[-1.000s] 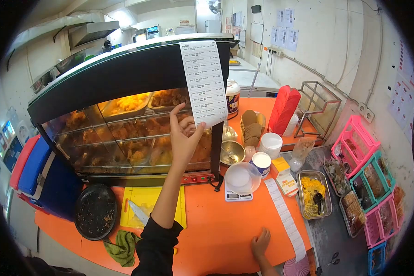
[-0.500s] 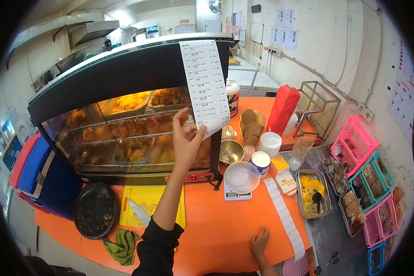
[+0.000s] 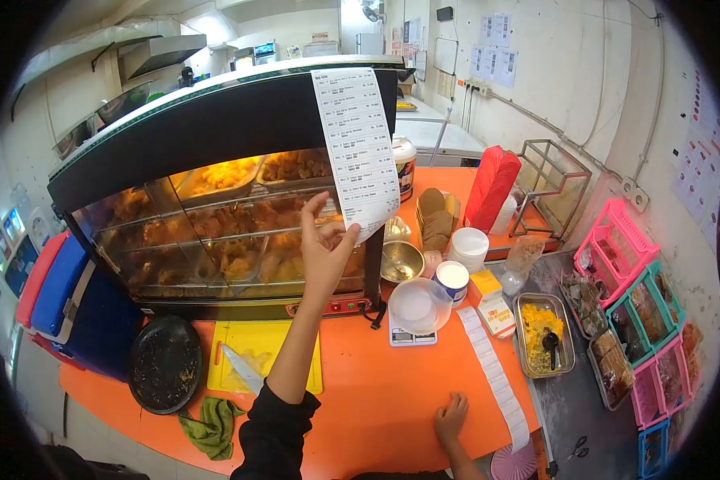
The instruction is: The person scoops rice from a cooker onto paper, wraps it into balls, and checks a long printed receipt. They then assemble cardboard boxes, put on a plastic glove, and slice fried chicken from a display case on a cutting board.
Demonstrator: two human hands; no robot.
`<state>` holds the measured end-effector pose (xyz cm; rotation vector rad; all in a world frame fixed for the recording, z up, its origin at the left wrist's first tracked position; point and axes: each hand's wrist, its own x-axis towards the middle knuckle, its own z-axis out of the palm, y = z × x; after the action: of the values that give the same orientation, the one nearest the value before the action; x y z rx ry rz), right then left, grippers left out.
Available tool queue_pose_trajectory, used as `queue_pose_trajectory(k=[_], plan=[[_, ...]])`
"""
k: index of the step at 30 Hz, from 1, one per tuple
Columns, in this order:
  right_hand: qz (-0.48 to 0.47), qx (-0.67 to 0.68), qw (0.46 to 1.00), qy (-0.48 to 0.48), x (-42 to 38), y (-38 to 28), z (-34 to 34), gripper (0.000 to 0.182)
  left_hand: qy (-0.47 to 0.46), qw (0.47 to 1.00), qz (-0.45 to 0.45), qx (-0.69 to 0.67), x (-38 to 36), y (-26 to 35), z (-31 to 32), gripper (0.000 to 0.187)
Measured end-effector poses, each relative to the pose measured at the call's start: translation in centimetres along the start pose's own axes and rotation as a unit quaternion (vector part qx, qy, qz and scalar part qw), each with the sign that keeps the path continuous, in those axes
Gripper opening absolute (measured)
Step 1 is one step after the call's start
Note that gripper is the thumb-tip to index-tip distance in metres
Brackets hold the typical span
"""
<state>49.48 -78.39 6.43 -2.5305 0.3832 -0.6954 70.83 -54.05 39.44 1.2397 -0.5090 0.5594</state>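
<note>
Lowered slightly over the past second, the left hand now pinches the bottom edge of a long printed order slip between thumb and fingers, the paper hanging taut down the front of a heated display cabinet. The slip's lower end has slid down with the hand, from beside the upper glass toward the middle shelf, which suggests it is being drawn out for reading. The right hand has stayed flat on the orange table, fingers released and holding nothing, just beside a second receipt strip lying along the surface.

Trays of fried food glow behind the cabinet glass. On the table stand a digital scale carrying a clear bowl, a yellow cutting board with a knife, a dark round pan and a green cloth. At right, a steel tray holds yellow food, near pink and teal baskets against a white wall hung with notices.
</note>
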Motion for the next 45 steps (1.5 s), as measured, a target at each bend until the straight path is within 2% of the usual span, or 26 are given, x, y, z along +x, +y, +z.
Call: queue_pose_trajectory(k=[45], plan=[[0.005,0.018,1.0,-0.006,0.1,-0.4,-0.4,0.038,0.017,1.0,-0.025,-0.003,-1.0,-0.2,-0.8,0.053]])
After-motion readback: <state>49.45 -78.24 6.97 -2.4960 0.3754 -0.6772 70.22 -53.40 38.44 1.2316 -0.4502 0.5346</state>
